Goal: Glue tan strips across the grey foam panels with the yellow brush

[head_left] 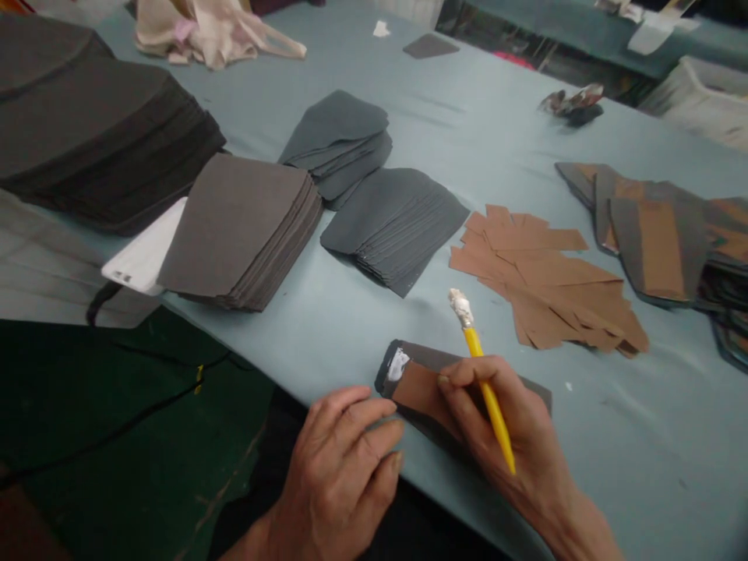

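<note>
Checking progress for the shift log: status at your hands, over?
Right hand gripping yellow-handled brush, white-coated tip up. Left hand at edge of dark piece with brown patch. Loose brown cut pieces just beyond, apart from it.

On the tabletop (526,132), stacks (239,226) lie left, cut pieces (541,276) right of them, panels (660,241) far right, a cloth (210,31) behind; nearest, a strip (421,389) lies under the left hand (336,475) and the right hand (502,428), which holds a brush (473,343).
</note>
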The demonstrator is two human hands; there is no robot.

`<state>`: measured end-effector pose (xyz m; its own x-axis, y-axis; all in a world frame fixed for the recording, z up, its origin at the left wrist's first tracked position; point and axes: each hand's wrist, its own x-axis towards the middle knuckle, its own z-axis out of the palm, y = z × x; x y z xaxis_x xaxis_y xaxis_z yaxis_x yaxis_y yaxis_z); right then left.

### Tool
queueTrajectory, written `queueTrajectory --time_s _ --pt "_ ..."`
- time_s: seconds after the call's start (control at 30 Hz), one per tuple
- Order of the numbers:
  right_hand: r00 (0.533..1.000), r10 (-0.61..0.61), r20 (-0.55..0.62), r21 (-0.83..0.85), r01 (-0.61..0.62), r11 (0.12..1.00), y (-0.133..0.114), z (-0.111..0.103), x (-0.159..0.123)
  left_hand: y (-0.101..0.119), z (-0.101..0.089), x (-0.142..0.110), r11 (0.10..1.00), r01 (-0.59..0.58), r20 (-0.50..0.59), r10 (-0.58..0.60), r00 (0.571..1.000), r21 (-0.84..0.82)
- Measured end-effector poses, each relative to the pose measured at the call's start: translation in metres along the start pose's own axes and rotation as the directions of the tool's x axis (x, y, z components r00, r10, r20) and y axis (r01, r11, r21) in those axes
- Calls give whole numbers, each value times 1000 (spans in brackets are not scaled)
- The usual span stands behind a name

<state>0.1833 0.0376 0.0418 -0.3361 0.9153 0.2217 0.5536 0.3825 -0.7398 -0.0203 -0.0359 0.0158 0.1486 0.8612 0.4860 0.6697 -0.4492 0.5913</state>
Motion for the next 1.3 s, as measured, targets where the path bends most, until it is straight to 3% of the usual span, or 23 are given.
queueTrajectory --time_s 0.47,0.9,1.3 --pt "994 74 78 -47 -70 996 8 10 10 -12 11 2 999 18 61 -20 998 33" --pt "985 46 166 -74 -34 997 10 5 12 -18 5 -1 998 0 108 6 994 -56" --pt "984 72 163 -108 -54 993 9 7 12 -18 3 -1 999 6 99 -2 995 -40"
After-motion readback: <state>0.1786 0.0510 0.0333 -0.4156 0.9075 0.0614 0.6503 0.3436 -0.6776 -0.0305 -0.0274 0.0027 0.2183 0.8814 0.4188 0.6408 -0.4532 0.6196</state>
